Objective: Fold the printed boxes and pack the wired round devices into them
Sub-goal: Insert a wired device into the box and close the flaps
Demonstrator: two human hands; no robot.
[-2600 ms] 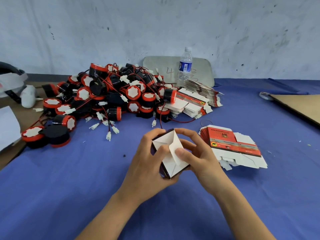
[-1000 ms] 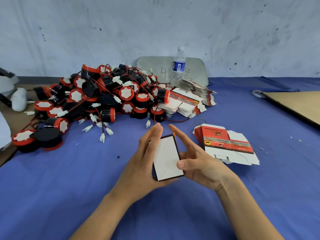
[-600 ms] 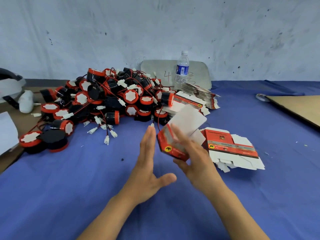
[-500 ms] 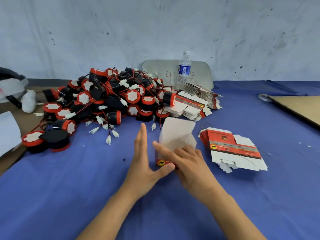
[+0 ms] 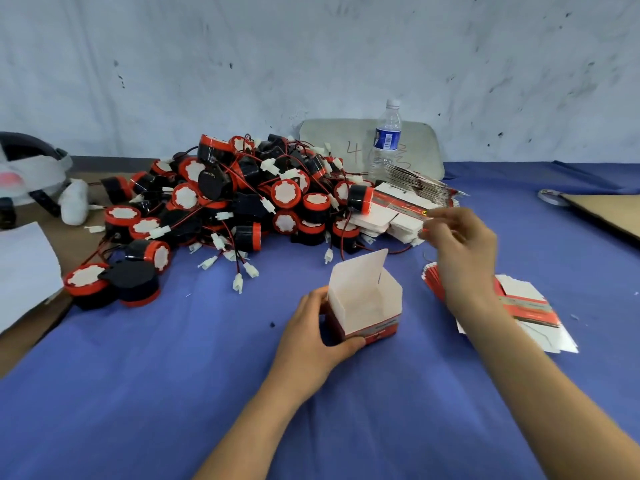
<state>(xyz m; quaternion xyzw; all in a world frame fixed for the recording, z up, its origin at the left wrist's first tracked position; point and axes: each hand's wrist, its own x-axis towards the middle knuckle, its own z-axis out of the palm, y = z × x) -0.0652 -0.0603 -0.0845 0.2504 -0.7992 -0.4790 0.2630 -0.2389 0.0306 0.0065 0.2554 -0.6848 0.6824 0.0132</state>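
Since half a second ago the right hand (image 5: 464, 251) has let go of the printed box (image 5: 367, 306) and risen toward the far heap. It is blurred there, with fingers loosely bent, and I cannot tell whether it pinches anything. The left hand (image 5: 311, 344) grips the box at its near left corner, thumb across the front and fingers behind. The box stands upright on the blue cloth (image 5: 173, 375), its lid flap raised at the back.

Its white inside shows, and nothing lies in it yet.

The box is thin card, probably light and easy to dent, so a low hold on its walls seems best.

The wired round devices (image 5: 242, 202) look like rigid plastic. Their red and black leads and white plugs are tangled through the heap. One should likely be lifted by its round body, not its wire, or its neighbours may drag along.

Flat cartons (image 5: 530, 306) wait beside the right forearm, and more lie at the heap's edge.
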